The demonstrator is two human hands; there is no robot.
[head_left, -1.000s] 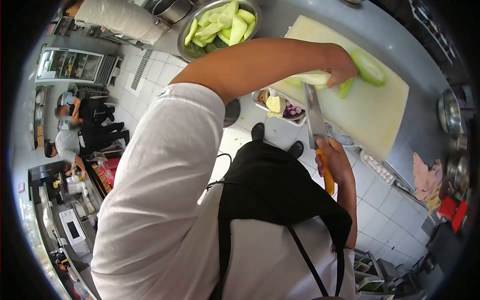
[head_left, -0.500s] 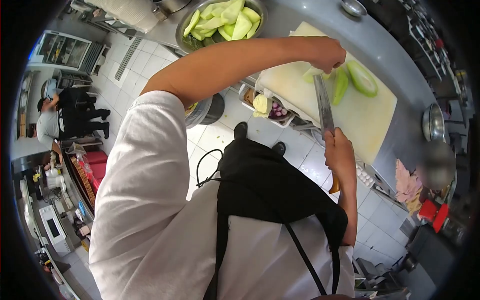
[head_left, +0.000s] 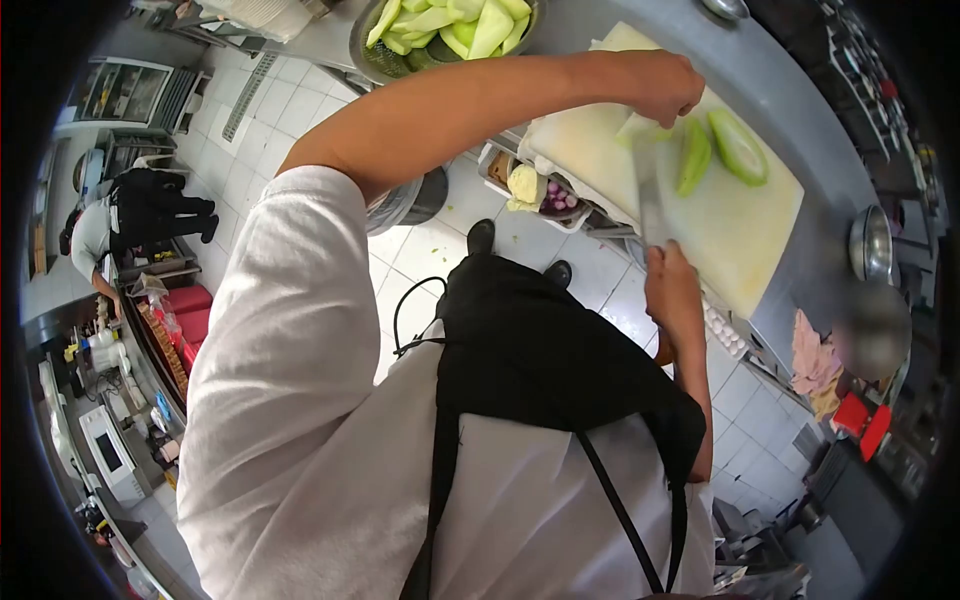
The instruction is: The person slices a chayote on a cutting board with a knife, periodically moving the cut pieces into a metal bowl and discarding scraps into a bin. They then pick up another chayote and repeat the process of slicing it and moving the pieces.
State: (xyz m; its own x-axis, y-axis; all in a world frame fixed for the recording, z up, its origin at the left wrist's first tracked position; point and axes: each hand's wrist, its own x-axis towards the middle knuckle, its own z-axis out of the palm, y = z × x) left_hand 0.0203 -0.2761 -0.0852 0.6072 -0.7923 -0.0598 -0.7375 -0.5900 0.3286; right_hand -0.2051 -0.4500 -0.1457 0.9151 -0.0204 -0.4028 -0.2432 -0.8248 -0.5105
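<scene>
Two hands at work over the white cutting board in the upper right of the frame, on a grey desk. Left hand, at the end of a bare arm stretched across the top, clenched on a pale green piece at the board's upper edge. Right hand, lower down and just off the board's near edge, wrapped tight around the handle of a knife; blade blurred, pointing up towards the held piece, contact impossible to tell. Just right of that piece, flat on the board, a narrow green half and a wider green half, side by side. At top centre, a metal bowl heaped with green wedges. Below the desk edge, a tray with a pale lump and purple bits. At the right edge, a second metal bowl and, lower, a pink cloth. Far left, well apart, another person bent over
</scene>
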